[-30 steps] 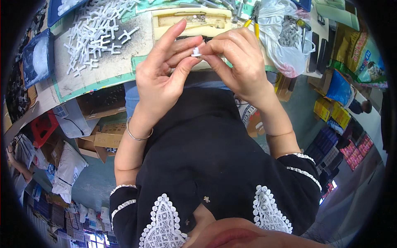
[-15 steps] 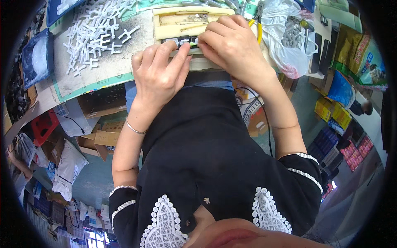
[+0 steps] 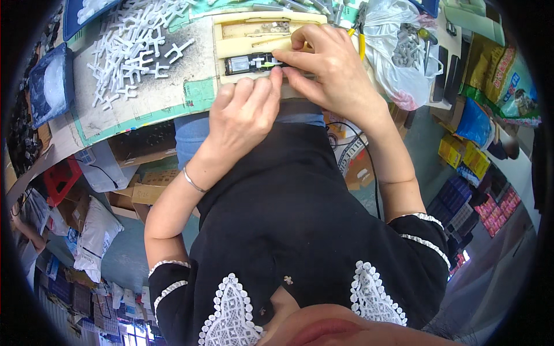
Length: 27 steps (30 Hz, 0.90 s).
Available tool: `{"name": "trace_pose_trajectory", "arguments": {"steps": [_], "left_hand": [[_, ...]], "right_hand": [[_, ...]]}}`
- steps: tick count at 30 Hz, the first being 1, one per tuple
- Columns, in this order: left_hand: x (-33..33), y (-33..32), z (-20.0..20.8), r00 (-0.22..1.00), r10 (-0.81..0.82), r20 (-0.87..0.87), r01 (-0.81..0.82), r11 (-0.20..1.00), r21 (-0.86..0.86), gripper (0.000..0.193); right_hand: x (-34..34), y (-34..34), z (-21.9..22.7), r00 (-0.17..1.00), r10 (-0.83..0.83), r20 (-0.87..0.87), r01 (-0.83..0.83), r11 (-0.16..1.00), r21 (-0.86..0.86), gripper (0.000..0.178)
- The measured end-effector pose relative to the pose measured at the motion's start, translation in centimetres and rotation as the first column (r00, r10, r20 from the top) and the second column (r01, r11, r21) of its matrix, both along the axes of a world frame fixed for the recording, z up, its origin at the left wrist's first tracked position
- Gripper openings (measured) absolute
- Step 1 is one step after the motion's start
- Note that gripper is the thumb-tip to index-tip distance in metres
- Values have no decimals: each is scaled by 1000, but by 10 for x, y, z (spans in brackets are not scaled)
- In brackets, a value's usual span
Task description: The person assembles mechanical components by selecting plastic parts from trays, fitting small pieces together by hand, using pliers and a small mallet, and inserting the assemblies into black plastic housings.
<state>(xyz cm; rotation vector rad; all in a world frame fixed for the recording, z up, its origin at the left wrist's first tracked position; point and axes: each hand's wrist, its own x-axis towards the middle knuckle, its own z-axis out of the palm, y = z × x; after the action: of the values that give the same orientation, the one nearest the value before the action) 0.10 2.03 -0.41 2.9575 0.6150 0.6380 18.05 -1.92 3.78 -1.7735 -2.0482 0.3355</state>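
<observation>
A narrow black plastic housing (image 3: 238, 65) lies in a cream-coloured fixture (image 3: 220, 34) at the table's front edge. Inside it sit a silver motor-like block and small white parts, one with a yellow-green tint. My right hand (image 3: 337, 72) spans the housing's right part, index finger on the far side and thumb on the near side. Bent and pressed together, the fingers of my left hand (image 3: 245, 112) touch the near edge of the housing beside the right thumb. Whatever is between the left fingertips is hidden. The housing's right end is partly covered by my right hand.
Left of the fixture is a heap of white forked plastic pieces (image 3: 135, 55), with a blue tray (image 3: 68, 86) beyond. Yellow-handled pliers (image 3: 362, 43) and a plastic bag (image 3: 384, 63) of grey parts lie on the right. Small rings (image 3: 276, 26) rest in the fixture's far slot.
My left hand has moved right and nearer me, uncovering the housing's left part and bringing its fingertips beside the right thumb. My right index finger and thumb have spread across the housing.
</observation>
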Motion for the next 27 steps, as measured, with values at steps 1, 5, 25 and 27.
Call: {"name": "trace_pose_trajectory", "arguments": {"steps": [1, 5, 25, 27], "left_hand": [[2, -2, 1, 997, 9, -77, -5, 998, 57, 29], [2, -2, -1, 999, -37, -3, 37, 999, -16, 30], [-30, 92, 24, 982, 172, -73, -178, 979, -94, 18], [-31, 95, 23, 980, 196, 18, -191, 969, -154, 18]], "right_hand": [[0, 2, 2, 999, 23, 34, -24, 999, 32, 18], [-7, 9, 7, 988, 60, 141, -63, 998, 16, 16], [79, 24, -11, 780, -613, -127, 584, 786, -203, 39], [85, 18, -7, 725, -614, -311, 538, 788, -300, 32]]}}
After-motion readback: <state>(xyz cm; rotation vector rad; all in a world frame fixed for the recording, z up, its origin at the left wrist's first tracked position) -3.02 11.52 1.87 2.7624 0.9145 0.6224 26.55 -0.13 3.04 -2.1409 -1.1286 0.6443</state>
